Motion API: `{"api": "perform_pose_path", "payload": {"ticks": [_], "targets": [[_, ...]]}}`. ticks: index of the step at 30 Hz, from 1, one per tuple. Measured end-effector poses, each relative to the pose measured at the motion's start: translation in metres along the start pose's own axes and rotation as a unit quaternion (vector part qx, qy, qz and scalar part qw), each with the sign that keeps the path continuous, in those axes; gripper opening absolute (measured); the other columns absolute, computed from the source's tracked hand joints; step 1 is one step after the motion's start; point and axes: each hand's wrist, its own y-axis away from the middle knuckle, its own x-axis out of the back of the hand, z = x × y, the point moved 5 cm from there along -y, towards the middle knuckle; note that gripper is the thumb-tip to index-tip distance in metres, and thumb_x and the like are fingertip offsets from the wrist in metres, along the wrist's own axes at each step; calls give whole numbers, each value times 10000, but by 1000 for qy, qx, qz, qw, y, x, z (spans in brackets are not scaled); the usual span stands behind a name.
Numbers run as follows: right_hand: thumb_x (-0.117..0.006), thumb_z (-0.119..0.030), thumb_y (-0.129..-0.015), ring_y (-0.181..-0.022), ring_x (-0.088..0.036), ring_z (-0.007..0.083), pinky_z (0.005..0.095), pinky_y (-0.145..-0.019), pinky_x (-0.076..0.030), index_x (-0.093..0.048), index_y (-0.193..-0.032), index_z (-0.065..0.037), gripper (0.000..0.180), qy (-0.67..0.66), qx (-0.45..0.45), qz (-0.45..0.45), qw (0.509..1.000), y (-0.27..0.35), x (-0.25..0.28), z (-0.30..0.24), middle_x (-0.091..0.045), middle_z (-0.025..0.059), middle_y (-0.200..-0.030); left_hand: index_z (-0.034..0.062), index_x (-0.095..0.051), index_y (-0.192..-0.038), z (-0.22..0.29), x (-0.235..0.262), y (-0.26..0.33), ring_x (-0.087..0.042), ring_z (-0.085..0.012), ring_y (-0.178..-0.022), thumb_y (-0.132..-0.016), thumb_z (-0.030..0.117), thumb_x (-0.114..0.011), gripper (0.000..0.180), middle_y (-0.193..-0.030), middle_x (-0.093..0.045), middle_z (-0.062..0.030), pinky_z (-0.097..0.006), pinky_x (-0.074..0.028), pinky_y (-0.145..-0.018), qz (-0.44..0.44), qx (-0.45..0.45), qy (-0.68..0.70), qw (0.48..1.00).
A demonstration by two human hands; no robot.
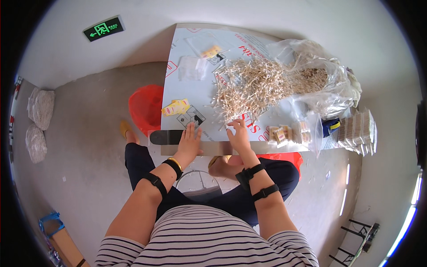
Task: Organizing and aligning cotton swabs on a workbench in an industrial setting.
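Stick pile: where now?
Head view, upper right of centre: the stick pile lies on the table, just beyond the right hand, and extends into the clear bag.

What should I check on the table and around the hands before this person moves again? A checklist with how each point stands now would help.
1. Left hand free: cannot tell; it is palm down at the table's near edge, its underside hidden.
2. Right hand close to the loose sticks: ok; it is at their near edge.
3. Right hand holding a stick: cannot tell; too small to make out.
4. Loose sticks lined up: not ok; they lie crisscross in a spread-out heap.
5. Clear plastic bag open toward the heap: ok; sticks spill from its mouth.
6. Yellow packets apart from the heap: ok; they lie to its left.
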Motion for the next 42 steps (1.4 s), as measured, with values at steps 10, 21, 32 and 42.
{"api": "perform_pose_path", "payload": {"ticks": [10, 21, 32, 42], "targets": [[-712, -170, -848, -1140, -584, 405, 485, -1027, -475, -689, -1130, -86, 295, 63, 55, -7, 996, -6, -26, 13, -594, 161, -1253, 42, -202, -1656, -3, -5, -1, -149, -445, -1589, -812, 514, -819, 1147, -1698, -109, -322, -504, -236, -1270, 22, -2, 13, 1000], [-769, -243, -843, -1478, -325, 455, 587, -1186, -347, -568, -1461, -300, 653, 185, -21, 9, 982, -84, -1, 5, -343, 145, -1622, 29, -186, -1651, -4, -7, 2, -131, -457, -1590, -817, 477, -827, 1143, -1696, -89, -332, -518, -214, -1274, 41, -4, 40, 998], [-771, -255, -847, -1517, -287, 435, 599, -1232, -270, -620, -1430, -211, 605, 199, 28, -39, 979, -39, -52, -32, -329, 116, -1650, 36, -227, -1646, -3, -4, 4, -161, -435, -1590, -797, 498, -825, 1137, -1693, -133, -324, -509, -214, -1276, 59, -2, 25, 998], [-739, -165, -849, -1250, -524, 416, 516, -1098, -425, -710, -1284, -151, 436, 95, -14, 82, 992, -34, -1, 19, -536, 127, -1459, 48, -250, -1646, -2, -1, 4, -171, -412, -1592, -792, 520, -818, 1129, -1698, -150, -305, -488, -218, -1278, 58, -7, 16, 998]]}}
